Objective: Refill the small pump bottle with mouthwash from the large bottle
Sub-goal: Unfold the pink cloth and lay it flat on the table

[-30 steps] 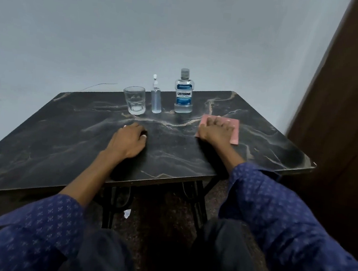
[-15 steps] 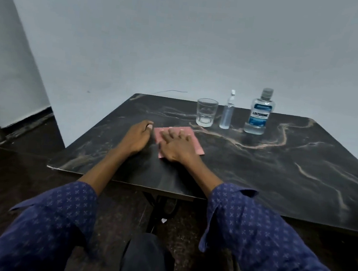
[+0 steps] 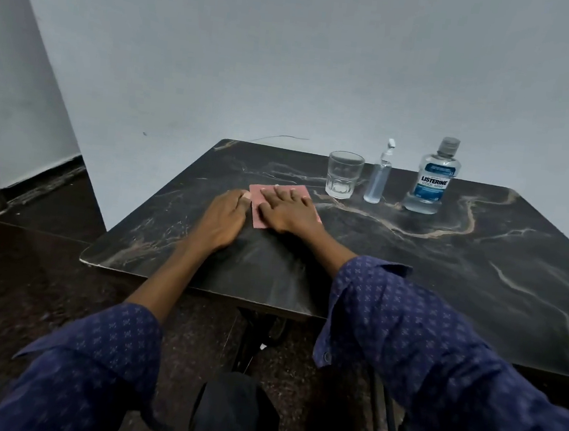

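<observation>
Resting flat on the dark marble-patterned worktop (image 3: 446,267), both hands lie close together near its left part. The right hand (image 3: 287,212) is spread palm-down, fingers extended, on a small pink square cloth (image 3: 258,216) — it presses on the cloth and grips nothing. The left hand (image 3: 221,221) lies just beside it to the left, loosely curled with the palm down; its thumb tip touches the cloth's left edge, and it holds nothing either. Both forearms are bare up to dark blue patterned sleeves (image 3: 421,335) that are pushed back.

Beyond the right hand, further from the person and to the right, three things stand upright in a row near the worktop's far edge. Nearest the hands is a clear faceted drinking glass (image 3: 344,175); whether it holds any liquid I cannot tell. Just right of it stands the slim clear small pump bottle (image 3: 378,176) with its white pump head on, pale liquid showing in its lower part. Further right — well apart from both hands — stands the large clear mouthwash bottle (image 3: 430,179) with a blue label and a grey cap on top, pale liquid inside. None of the three touches another.

A plain pale wall (image 3: 292,58) rises behind the worktop, and a dark speckled floor (image 3: 24,275) lies below to the left.
</observation>
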`<action>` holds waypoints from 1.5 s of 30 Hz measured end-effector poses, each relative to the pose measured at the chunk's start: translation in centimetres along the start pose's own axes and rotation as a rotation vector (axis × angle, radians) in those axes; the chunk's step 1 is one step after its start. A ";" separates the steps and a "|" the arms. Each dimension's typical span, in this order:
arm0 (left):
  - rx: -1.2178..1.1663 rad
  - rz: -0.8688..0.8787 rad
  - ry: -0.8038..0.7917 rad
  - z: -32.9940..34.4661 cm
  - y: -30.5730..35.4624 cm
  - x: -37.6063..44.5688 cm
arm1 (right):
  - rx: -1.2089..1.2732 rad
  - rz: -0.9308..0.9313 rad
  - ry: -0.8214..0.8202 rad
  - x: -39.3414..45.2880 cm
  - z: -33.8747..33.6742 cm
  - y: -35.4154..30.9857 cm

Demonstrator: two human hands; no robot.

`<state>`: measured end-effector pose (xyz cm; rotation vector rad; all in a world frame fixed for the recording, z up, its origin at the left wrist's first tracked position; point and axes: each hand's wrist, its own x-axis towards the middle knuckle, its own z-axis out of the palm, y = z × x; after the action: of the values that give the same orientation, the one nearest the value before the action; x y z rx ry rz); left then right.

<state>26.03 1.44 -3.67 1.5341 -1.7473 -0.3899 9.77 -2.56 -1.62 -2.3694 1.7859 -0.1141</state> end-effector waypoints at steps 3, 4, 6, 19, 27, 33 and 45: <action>0.044 0.029 -0.029 0.2 -0.6 0.1 | -0.012 0.044 0.010 -0.9 0.1 1.9; 0.053 0.032 -0.040 0.3 -0.7 0.2 | -0.015 0.063 0.017 -1.5 0.0 2.9; 0.065 0.043 -0.051 0.3 -0.9 0.4 | -0.020 0.101 0.031 -3.0 -0.4 5.4; -0.176 -0.077 -0.002 -0.1 -0.3 0.3 | 0.018 0.085 -0.015 -3.9 0.9 0.0; -0.092 0.000 -0.027 0.1 -0.5 0.5 | 0.025 -0.100 -0.012 -11.5 2.8 -2.9; 0.212 0.148 -0.111 0.3 0.5 -0.5 | -0.001 0.180 0.039 -16.1 0.0 9.0; 0.290 0.193 -0.120 1.2 2.1 -0.7 | 0.037 0.275 0.095 -19.0 1.7 6.1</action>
<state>23.71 2.28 -3.30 1.5456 -2.0991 -0.1374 -0.98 14.21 -3.61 -2.1006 2.1134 -0.2233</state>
